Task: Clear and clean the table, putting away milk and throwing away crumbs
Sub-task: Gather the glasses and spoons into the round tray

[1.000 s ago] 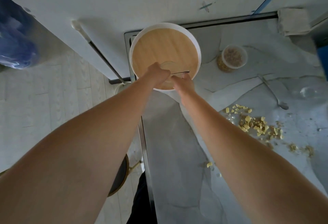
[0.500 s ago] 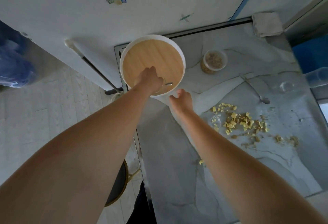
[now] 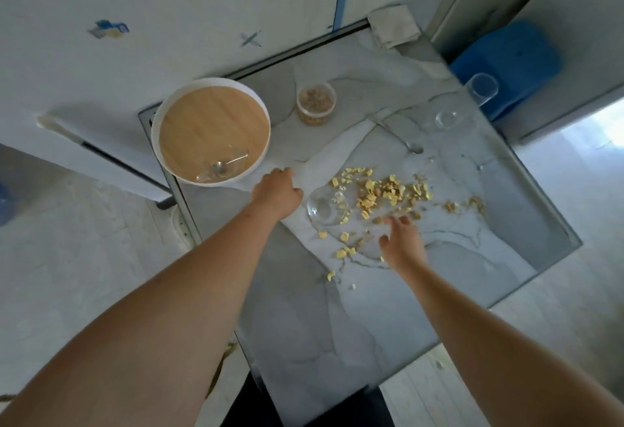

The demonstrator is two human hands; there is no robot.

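Yellow crumbs [image 3: 378,195] lie scattered over the middle of the marble table [image 3: 337,318]. A small clear glass bowl [image 3: 323,211] sits at their left edge. My left hand [image 3: 277,192] hovers just left of that bowl, fingers loosely curled, holding nothing. My right hand [image 3: 400,242] is over the near edge of the crumbs with fingers spread. At the table's far left corner stands a round white tray with a wooden bottom [image 3: 162,156]; a spoon [image 3: 224,164] and a small clear glass piece lie in it.
A tub of cereal [image 3: 316,102] stands behind the crumbs. A second spoon [image 3: 396,134], a small glass dish [image 3: 445,119] and a clear cup [image 3: 482,88] sit toward the far right. A folded cloth [image 3: 393,25] lies at the far corner. A blue stool [image 3: 506,61] stands beyond.
Both hands left the tray, where the spoon now lies. My left hand moved right to beside the glass bowl; my right hand moved over the crumbs. My view shifted right.
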